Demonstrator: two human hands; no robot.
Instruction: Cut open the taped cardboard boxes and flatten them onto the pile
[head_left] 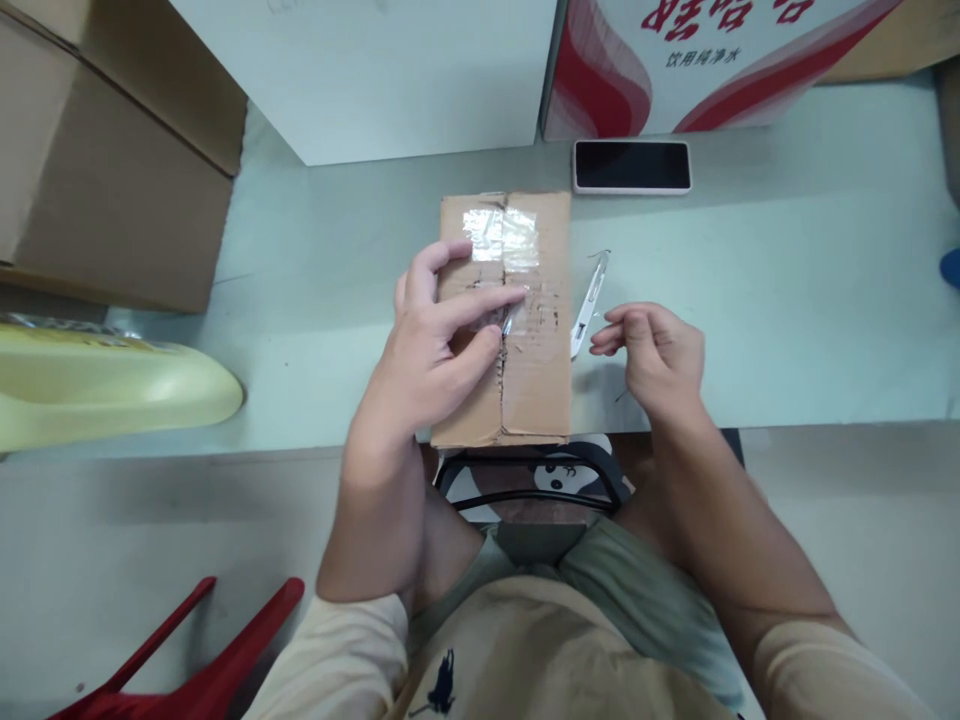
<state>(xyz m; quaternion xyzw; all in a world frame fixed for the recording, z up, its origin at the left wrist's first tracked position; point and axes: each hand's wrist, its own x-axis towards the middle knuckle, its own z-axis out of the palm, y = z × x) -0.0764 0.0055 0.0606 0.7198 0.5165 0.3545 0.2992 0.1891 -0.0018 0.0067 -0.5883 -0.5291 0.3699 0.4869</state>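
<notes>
A small brown cardboard box (pixel 536 385) lies on the table, with a seam down its middle. Clear tape (pixel 520 240) crosses the seam near its far end, and a smaller piece sits under my fingers. My left hand (pixel 442 335) rests on the box with fingers spread, index and thumb apart near the smaller tape. To the right of the box is a white utility knife (pixel 589 305), lying loose on the table. My right hand (pixel 656 355) hovers just right of the knife, closed with thumb against fingers. Whatever it may pinch is hidden or too small to make out.
A phone (pixel 632 166) lies beyond the knife. Behind stand a white box (pixel 420 80) and a red-and-white carton (pixel 697 90). Large brown cartons (pixel 127 180) and a yellow object (pixel 120 385) occupy the left. The table's front edge runs close to the box.
</notes>
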